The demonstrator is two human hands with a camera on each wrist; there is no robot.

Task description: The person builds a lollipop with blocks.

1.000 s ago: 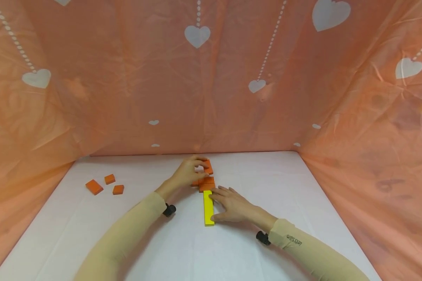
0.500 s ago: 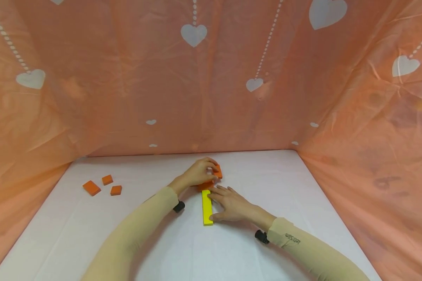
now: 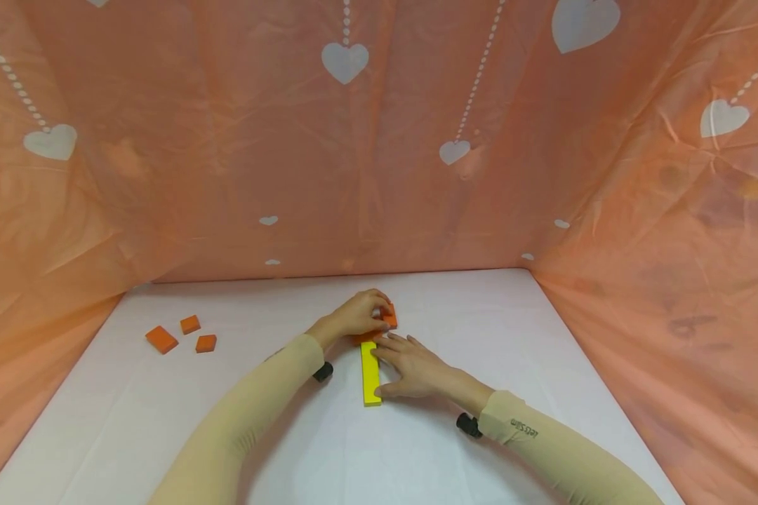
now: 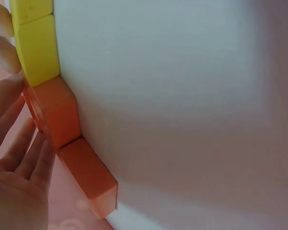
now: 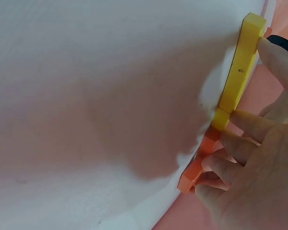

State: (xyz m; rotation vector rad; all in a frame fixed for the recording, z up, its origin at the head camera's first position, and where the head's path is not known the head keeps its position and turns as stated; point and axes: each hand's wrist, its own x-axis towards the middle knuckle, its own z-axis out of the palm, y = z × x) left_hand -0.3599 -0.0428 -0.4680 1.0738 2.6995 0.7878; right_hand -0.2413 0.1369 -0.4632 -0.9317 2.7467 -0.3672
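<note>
In the head view my left hand pinches an orange block between thumb and fingers, at the far end of a row of blocks. Just in front of it lie other orange blocks, mostly covered by that hand. They adjoin a long yellow strip, which the left wrist view shows as more than one yellow block end to end. Along the strip's right side rests my right hand, fingers spread, thumb touching near its front end. An orange block angles away from the row in the left wrist view.
Three loose orange pieces lie on the white table at the left: a larger block and two smaller ones, a back block and a front block. Orange cloth with white hearts hangs behind and at both sides.
My left hand has shifted right with the orange block, from the back of the row to its right side, then slightly toward me. The right hand stays at the yellow strip.
</note>
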